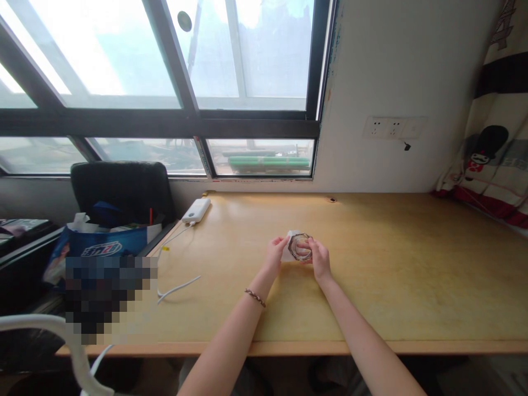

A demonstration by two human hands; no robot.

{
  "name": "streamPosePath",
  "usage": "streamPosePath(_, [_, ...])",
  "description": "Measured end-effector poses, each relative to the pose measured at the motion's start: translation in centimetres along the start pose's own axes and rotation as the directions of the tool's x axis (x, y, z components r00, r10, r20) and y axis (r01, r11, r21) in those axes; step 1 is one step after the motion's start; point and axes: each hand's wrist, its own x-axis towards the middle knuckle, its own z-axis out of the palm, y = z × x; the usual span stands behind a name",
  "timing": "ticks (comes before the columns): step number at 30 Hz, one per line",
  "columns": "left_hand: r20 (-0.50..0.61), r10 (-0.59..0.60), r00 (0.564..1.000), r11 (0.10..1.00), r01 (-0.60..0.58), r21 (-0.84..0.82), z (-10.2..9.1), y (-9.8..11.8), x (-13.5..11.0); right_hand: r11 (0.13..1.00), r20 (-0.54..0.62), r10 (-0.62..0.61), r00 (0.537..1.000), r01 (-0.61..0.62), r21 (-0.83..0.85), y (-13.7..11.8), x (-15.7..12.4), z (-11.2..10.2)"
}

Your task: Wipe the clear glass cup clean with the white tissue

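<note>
The left hand (275, 254) pinches a thin white wrapper (286, 256) between thumb and fingers, while the right hand (320, 260) has its fingers closed on the right side of a dark round coil (291, 248). Fingers show through the middle of the coil; whose they are, I cannot tell. The coil is between the two hands, over the middle of the wooden table (391, 264), with the wrapper just beside and partly behind it. Whether either touches the tabletop is unclear. A braided bracelet (256, 297) circles the left wrist. Near the table's left edge lies a white power bank (197, 210) with a cable (176, 232) plugged in. Beyond that edge, a blue bag (108, 242) stands in front of a black chair (121, 187).
</note>
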Motion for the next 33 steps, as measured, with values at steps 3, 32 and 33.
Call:
streamPosePath(3, [0.044, -0.014, 0.999, 0.999, 0.015, -0.031, 0.1, 0.3, -0.2, 1.0, -0.012, 0.002, 1.0, -0.002, 0.002, -0.1, 0.1, 0.0])
streamPosePath(32, [0.059, 0.155, 0.986, 0.803, -0.16, 0.575, 0.5, -0.1, -0.2, 0.86, -0.042, -0.366, 0.93, 0.321, -0.397, -0.9, -1.3, 0.6])
streamPosePath(33, [0.065, 0.088, 0.994, 0.845, -0.109, 0.523, 0.5, -0.4, -0.2, 0.87, -0.05, -0.36, 0.931, 0.316, -0.379, -0.9, -1.3, 0.6])
